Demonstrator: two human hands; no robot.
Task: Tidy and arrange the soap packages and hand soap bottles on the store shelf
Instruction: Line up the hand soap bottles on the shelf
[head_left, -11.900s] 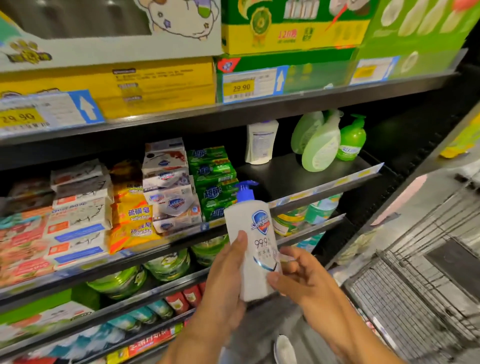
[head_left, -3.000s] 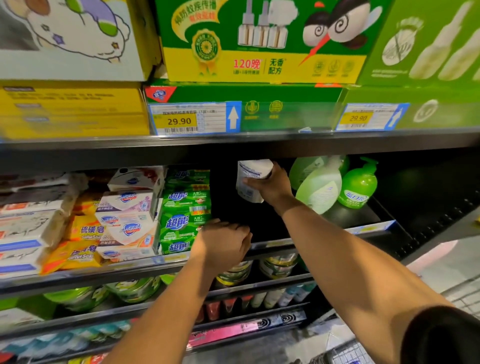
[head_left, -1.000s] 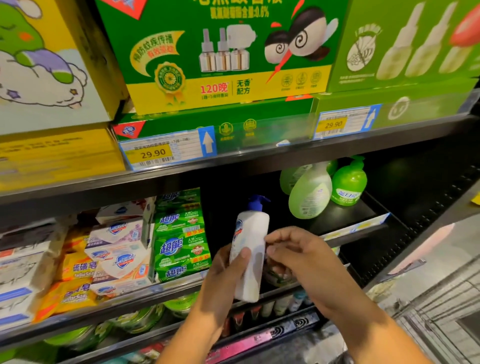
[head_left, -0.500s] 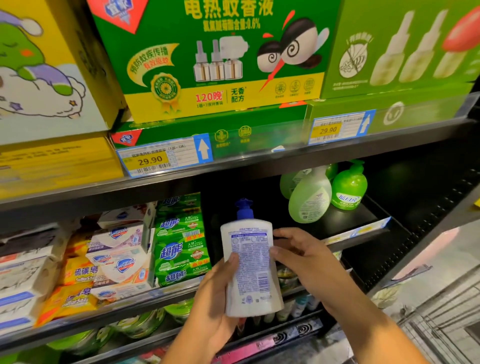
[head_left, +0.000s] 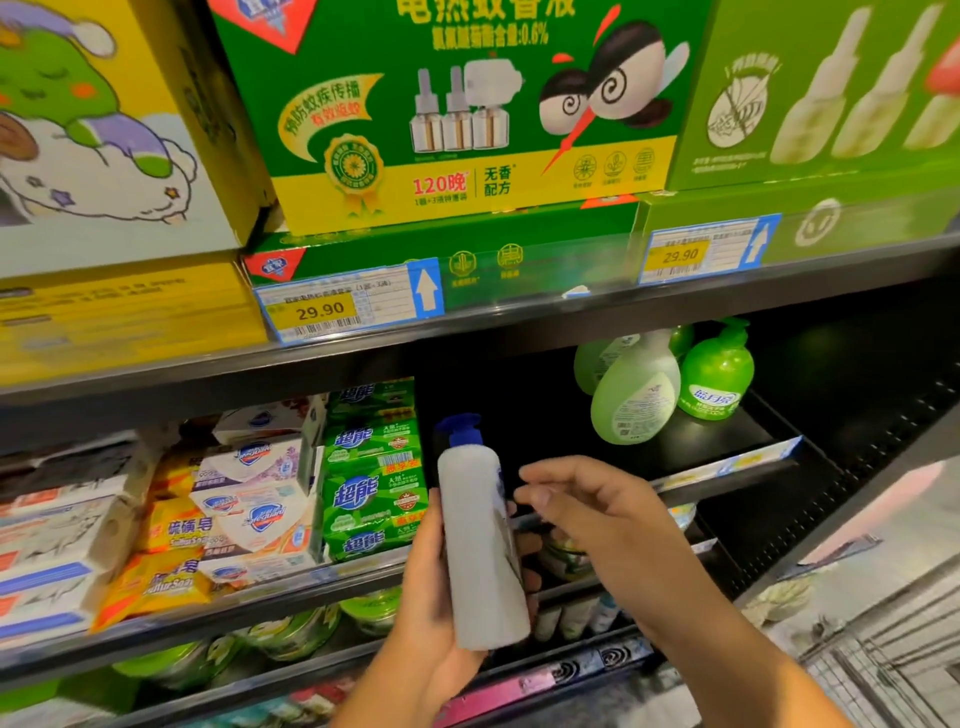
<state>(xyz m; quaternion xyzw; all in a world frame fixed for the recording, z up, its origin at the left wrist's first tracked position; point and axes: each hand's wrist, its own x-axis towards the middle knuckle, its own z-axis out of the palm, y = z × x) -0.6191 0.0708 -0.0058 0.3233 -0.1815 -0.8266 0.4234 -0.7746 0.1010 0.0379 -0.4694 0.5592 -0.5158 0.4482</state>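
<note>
Though slightly tilted, bottle (head_left: 480, 545) pump-end up.

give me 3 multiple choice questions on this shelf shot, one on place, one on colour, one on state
1. Where do the green hand soap bottles stand?
A. on the top shelf
B. right of the soap packages, on the same shelf
C. on the bottom shelf

2. What colour is the pump of the white bottle?
A. red
B. blue
C. green

3. The white bottle is
A. standing on the shelf
B. lying on its side
C. held in the left grip

Answers:
1 B: they stand at the right end of the shelf that holds the soap packages.
2 B: the pump on top is blue.
3 C: the left grip wraps it in front of the shelf.
</note>
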